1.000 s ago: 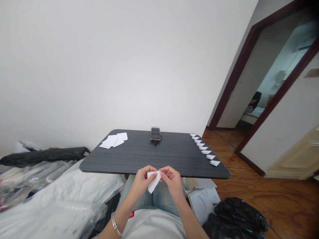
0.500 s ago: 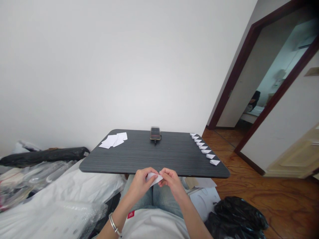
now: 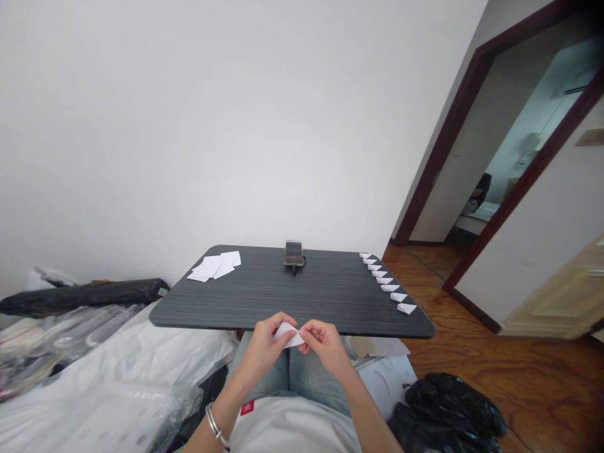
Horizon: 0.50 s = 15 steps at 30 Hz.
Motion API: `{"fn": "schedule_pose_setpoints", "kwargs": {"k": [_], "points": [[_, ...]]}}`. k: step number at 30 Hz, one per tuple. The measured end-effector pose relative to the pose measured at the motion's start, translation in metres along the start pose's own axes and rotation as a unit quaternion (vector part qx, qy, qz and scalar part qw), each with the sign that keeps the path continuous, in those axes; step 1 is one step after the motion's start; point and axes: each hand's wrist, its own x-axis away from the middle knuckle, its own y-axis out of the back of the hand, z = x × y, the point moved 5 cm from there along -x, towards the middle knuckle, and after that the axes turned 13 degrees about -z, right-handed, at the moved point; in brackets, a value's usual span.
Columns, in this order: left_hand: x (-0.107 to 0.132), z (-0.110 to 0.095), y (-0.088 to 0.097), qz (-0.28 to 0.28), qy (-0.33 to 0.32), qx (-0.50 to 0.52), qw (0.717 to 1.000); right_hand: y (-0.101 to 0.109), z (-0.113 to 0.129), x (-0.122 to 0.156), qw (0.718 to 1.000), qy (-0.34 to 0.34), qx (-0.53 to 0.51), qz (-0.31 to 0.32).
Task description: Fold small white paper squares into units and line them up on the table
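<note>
Both my hands meet over my lap, just in front of the dark table's near edge (image 3: 292,327). My left hand (image 3: 265,346) and my right hand (image 3: 323,343) pinch a small white folded paper piece (image 3: 289,335) between fingertips; it is creased into a compact pointed shape. A silver bracelet (image 3: 214,426) sits on my left wrist. At the table's far left lie several flat white paper sheets (image 3: 215,265). Along the right edge runs a row of several small folded white paper pieces (image 3: 387,282).
A phone (image 3: 293,253) stands upright at the table's far middle with a cable. Plastic bags and wrapping (image 3: 108,371) pile up on the left. A black bag (image 3: 453,412) and a white box (image 3: 384,377) lie on the wooden floor right. An open doorway (image 3: 500,189) is beyond.
The paper hung longer below my fingers a second ago; it is now folded up smaller between both hands. My hands have shifted slightly left and closer together.
</note>
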Motion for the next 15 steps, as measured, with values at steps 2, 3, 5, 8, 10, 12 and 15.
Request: {"fn": "schedule_pose_setpoints", "kwargs": {"k": [2, 3, 5, 8, 10, 12, 15], "points": [[-0.0008, 0.0015, -0.0002, -0.002, 0.01, 0.015, 1.0, -0.0012, 0.0016, 0.0011, 1.0, 0.004, 0.006, 0.003], [-0.0009, 0.0016, -0.0004, -0.002, 0.012, 0.021, 1.0, -0.0014, 0.0023, 0.0014, 1.0, 0.006, 0.006, 0.002], [-0.001, 0.0006, -0.0005, -0.003, 0.014, 0.028, 0.999, -0.0013, 0.0032, 0.0015, 1.0, 0.01, 0.0, 0.002], [-0.0004, -0.0014, -0.0001, -0.004, 0.017, 0.032, 0.999, -0.0006, 0.0018, 0.0006, 1.0, 0.012, -0.008, 0.013], [0.0001, -0.0022, 0.0001, -0.004, 0.017, 0.034, 0.999, 0.0003, -0.0001, -0.0002, 1.0, 0.012, -0.01, 0.022], [0.0007, -0.0024, 0.0002, -0.004, 0.017, 0.037, 0.999, 0.0013, -0.0018, -0.0007, 0.999, 0.011, -0.011, 0.028], [0.0015, -0.002, 0.0004, -0.005, 0.019, 0.043, 0.999, 0.0023, -0.0022, -0.0006, 0.999, 0.009, -0.018, 0.036]]}}
